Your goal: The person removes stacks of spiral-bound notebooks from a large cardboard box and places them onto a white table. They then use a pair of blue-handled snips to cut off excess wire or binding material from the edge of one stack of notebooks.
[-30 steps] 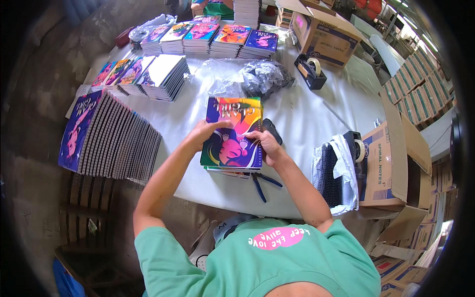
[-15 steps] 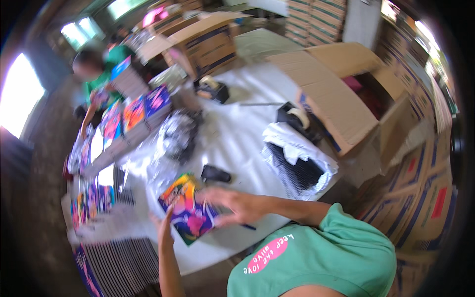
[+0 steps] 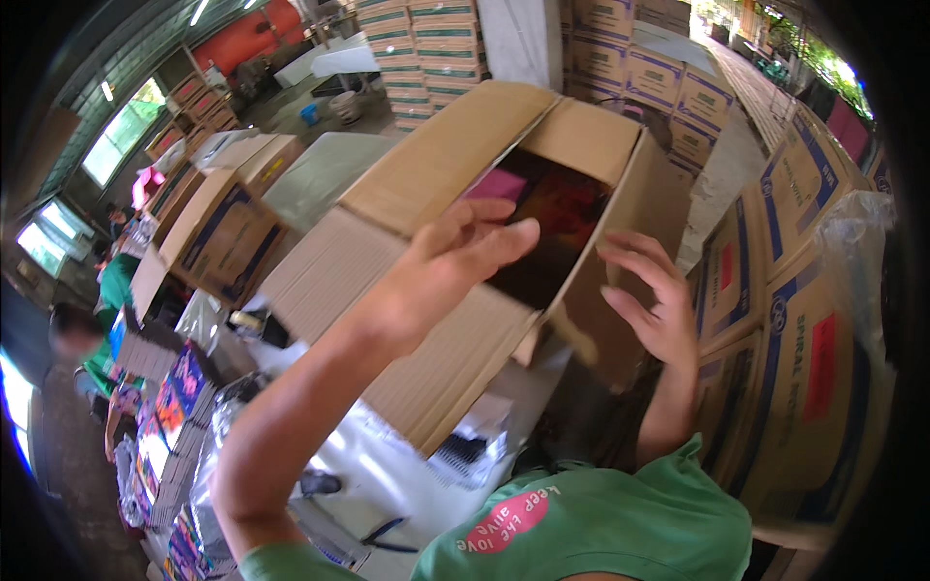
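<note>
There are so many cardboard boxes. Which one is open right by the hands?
The big brown box between the left hand and right hand. Its flaps stand open with colourful things inside; the stacked boxes beside it are shut.

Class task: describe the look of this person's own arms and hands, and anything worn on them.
Both hands, left and right, are bare: no gloves, rings or watch visible. The forearms are uncovered. A green T-shirt with short sleeves carries a pink oval patch.
</note>
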`<action>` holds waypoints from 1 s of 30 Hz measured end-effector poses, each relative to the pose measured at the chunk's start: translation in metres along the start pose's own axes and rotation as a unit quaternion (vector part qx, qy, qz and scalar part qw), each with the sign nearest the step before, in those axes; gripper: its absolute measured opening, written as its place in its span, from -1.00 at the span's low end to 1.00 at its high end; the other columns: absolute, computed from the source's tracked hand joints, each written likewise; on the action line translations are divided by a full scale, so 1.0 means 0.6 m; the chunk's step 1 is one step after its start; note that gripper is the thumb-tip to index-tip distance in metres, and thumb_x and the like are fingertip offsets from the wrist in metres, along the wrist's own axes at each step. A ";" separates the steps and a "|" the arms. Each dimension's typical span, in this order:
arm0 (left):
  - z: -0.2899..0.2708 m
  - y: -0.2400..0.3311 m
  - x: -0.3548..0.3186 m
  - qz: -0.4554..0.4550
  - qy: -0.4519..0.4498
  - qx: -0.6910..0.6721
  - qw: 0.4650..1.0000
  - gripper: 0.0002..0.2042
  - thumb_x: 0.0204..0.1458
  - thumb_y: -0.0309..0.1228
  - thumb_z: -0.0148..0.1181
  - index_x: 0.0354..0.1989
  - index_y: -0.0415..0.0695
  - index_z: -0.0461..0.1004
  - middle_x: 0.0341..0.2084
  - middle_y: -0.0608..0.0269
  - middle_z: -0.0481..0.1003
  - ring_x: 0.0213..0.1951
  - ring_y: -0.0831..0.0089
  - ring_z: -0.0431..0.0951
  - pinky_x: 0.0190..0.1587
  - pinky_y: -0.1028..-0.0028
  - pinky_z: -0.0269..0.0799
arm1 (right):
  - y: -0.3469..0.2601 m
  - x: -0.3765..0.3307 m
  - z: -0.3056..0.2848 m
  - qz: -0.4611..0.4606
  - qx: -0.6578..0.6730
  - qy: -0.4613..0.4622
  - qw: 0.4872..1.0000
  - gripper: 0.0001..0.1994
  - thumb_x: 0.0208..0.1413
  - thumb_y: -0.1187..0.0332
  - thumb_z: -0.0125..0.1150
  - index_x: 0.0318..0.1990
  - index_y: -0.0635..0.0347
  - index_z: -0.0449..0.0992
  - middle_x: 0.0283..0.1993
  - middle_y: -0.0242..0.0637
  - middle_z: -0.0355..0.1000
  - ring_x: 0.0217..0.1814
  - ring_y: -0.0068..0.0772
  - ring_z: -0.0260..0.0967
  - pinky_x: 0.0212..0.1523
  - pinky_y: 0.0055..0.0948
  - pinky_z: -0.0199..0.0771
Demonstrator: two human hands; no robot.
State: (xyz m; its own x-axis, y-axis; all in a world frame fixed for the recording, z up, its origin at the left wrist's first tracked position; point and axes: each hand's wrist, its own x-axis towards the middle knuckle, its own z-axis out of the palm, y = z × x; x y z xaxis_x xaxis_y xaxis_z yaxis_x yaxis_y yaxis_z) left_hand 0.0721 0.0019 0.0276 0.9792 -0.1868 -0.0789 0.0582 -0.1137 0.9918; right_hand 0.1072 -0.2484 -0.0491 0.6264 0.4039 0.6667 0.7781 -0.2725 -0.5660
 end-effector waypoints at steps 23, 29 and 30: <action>0.055 -0.485 0.444 -0.224 0.166 -0.441 0.853 -0.45 0.17 0.13 -0.27 0.13 -0.02 0.26 0.00 0.26 0.38 0.05 0.48 0.30 0.17 0.33 0.13 | 0.223 -0.010 0.096 -0.033 0.016 0.056 0.998 -0.59 -0.23 -0.15 0.35 -0.31 -0.14 0.51 0.15 -0.33 0.21 0.26 -0.12 -0.15 0.14 0.06 -0.25; 0.047 -0.491 0.400 -0.238 0.218 -0.438 0.839 -0.45 0.17 0.12 -0.25 0.14 -0.02 0.26 0.00 0.29 0.38 0.06 0.50 0.30 0.19 0.31 0.12 | 0.238 -0.007 0.104 -0.051 0.059 0.076 0.994 -0.62 -0.20 -0.12 0.32 -0.25 -0.22 0.51 0.12 -0.42 0.26 0.26 -0.23 -0.08 0.17 -0.02 -0.29; 0.046 -0.492 0.396 -0.241 0.223 -0.437 0.837 -0.45 0.17 0.11 -0.25 0.14 -0.02 0.26 0.00 0.30 0.38 0.07 0.50 0.30 0.19 0.31 0.12 | 0.240 -0.008 0.103 -0.054 0.070 0.079 0.993 -0.62 -0.17 -0.11 0.30 -0.22 -0.22 0.50 0.12 -0.44 0.28 0.27 -0.26 -0.04 0.20 -0.02 -0.33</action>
State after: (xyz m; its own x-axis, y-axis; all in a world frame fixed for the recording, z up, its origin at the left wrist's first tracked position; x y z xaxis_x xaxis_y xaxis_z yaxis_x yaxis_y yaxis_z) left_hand 0.2825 -0.0358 -0.2867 0.7650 0.0798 -0.6390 0.3964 0.7237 0.5649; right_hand 0.2133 -0.2355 -0.1636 0.5481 0.2789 0.7885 0.8337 -0.1071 -0.5417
